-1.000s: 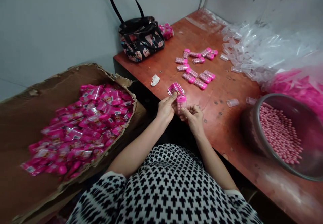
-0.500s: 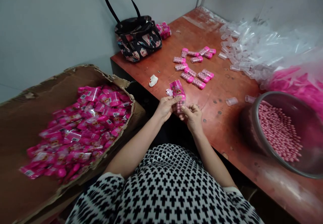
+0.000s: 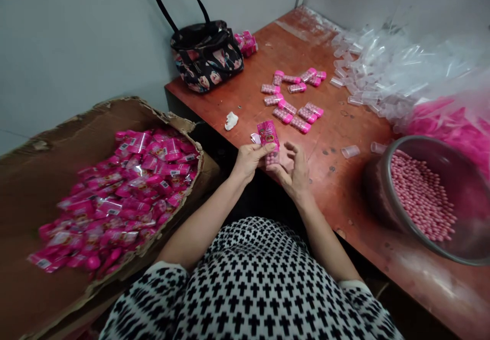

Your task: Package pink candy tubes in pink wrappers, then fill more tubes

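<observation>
My left hand [image 3: 249,162] pinches a candy tube [image 3: 271,157] filled with pink balls, with a printed pink wrapper [image 3: 267,132] around its upper part. At the tube's lower end is my right hand [image 3: 294,172], fingers spread and the thumb near or against the tube; I cannot tell whether it touches. Just beyond my left hand lies a small white and pink scrap [image 3: 255,138]. Farther back on the table are several filled tubes with pink caps [image 3: 300,124].
A torn cardboard box [image 3: 130,106] of wrapped tubes [image 3: 133,192] stands left. On the red table [image 3: 325,202] are a floral handbag [image 3: 206,56], a crumpled white scrap [image 3: 231,121], clear empty tubes [image 3: 367,74], pink caps [image 3: 451,125] and a bucket [image 3: 390,217] of pink balls [image 3: 421,192].
The fingers of my right hand have opened and spread away from the tube, a little to the right. My left hand keeps its grip. The whole view has shifted slightly.
</observation>
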Demonstrator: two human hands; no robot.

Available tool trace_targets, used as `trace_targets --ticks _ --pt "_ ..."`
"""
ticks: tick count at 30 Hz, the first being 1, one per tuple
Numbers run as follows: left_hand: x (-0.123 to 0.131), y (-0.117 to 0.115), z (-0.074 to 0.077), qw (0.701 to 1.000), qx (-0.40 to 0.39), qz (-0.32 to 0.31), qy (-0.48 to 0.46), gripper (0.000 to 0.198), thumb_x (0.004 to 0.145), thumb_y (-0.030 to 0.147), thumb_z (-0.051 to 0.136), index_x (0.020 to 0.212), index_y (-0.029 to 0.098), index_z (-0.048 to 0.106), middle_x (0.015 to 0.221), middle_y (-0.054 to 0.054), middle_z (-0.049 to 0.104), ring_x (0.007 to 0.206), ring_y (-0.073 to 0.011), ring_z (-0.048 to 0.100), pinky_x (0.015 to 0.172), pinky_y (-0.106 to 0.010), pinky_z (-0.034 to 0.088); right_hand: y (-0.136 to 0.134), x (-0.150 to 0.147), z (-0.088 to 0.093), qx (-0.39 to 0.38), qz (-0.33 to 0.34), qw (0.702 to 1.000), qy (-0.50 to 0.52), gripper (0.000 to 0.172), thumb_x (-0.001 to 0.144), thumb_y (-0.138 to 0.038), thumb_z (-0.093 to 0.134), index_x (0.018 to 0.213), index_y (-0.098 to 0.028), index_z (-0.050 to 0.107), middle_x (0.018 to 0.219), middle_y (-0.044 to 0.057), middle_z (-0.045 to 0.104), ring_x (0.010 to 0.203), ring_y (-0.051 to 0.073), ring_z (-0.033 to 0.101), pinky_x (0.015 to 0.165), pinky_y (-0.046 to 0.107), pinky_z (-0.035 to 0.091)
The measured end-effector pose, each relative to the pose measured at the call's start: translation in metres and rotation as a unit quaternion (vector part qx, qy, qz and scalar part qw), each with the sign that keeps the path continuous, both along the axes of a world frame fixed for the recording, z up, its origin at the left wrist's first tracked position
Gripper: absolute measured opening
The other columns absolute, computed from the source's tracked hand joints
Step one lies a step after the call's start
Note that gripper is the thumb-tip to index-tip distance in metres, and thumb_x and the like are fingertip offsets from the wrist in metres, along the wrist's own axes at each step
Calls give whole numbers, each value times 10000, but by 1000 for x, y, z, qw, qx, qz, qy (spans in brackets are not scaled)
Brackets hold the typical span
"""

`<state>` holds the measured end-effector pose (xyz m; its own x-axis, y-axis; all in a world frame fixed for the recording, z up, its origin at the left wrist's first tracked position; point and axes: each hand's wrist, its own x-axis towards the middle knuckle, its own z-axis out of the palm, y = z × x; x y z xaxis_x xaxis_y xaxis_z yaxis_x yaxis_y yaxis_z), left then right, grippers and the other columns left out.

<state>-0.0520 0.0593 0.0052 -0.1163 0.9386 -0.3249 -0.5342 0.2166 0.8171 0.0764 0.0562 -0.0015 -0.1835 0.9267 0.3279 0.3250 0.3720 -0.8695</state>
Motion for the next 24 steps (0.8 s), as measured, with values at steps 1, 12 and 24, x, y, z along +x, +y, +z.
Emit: trace_targets --ticks 1,12,24 --pt "2 -1 1 1000 -2 -3 -8 312 541 352 821 570 96 645 535 -29 610 470 -102 544 498 -233 448 1 0 4 57 6 997 -49 658 663 -557 701 1178 -200 499 1230 138 567 1146 278 537 968 472 444" --pt "20 -19 12 994 -23 17 -102 277 609 247 798 505 104 585 497 8 523 470 -66 477 455 -189 347 4 -14 7 187 13 967 -173 437 821 -568 519 1046 -194 553 998 107 610 979 262 556 902 430 423" --pt "18 -14 1 991 -24 57 -118 296 584 267 805 501 110 568 481 26 527 437 -55 461 455 -189 375 13 -17 -7 124 30 985 -120 367 838 -503 510 1054 -208 543 1018 90 609 991 234 555 894 408 441"
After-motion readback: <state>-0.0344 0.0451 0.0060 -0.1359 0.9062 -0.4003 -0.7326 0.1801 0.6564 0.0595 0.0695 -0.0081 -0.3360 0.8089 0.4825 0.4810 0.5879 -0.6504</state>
